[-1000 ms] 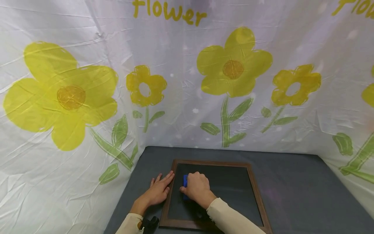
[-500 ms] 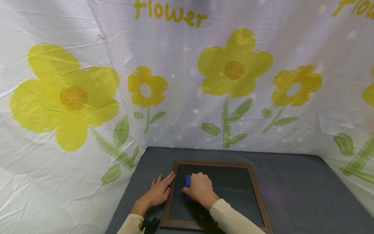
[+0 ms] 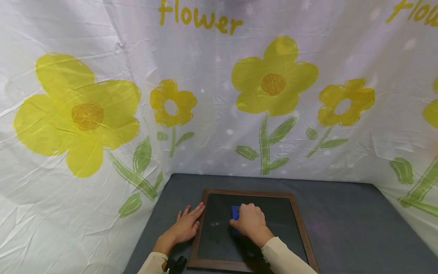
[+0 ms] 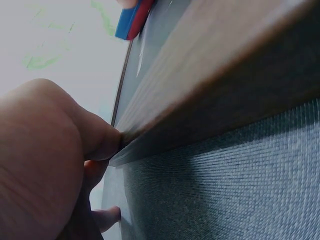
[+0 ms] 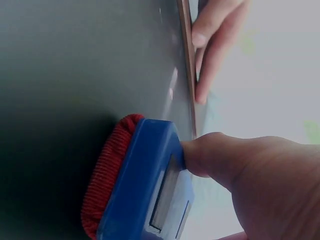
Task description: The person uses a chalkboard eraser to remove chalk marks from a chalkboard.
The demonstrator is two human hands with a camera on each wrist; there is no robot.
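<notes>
My right hand [image 3: 252,220] grips a blackboard eraser [image 3: 235,210] over the left-middle part of a framed blackboard [image 3: 217,245]. Seen from the right wrist, the eraser [image 5: 142,185] has a blue back and a ribbed red pad [image 5: 110,175] turned to the dark surface, with my thumb [image 5: 205,155] pressed on its side. My left hand [image 3: 184,226] lies at the board's left edge, fingers extended, the fingertips at the brown wooden frame [image 3: 195,249]. In the left wrist view, my left thumb [image 4: 100,137] touches the frame's outer edge.
The board lies flat on a dark grey cloth-covered table [image 3: 349,224]. A small pale mark [image 3: 215,224] shows on the board left of the eraser. White curtains [image 3: 212,152] printed with yellow flowers close off the back and sides.
My right hand has slid the eraser to the right across the board, mostly in the last half second. My left hand has stayed at the frame.
</notes>
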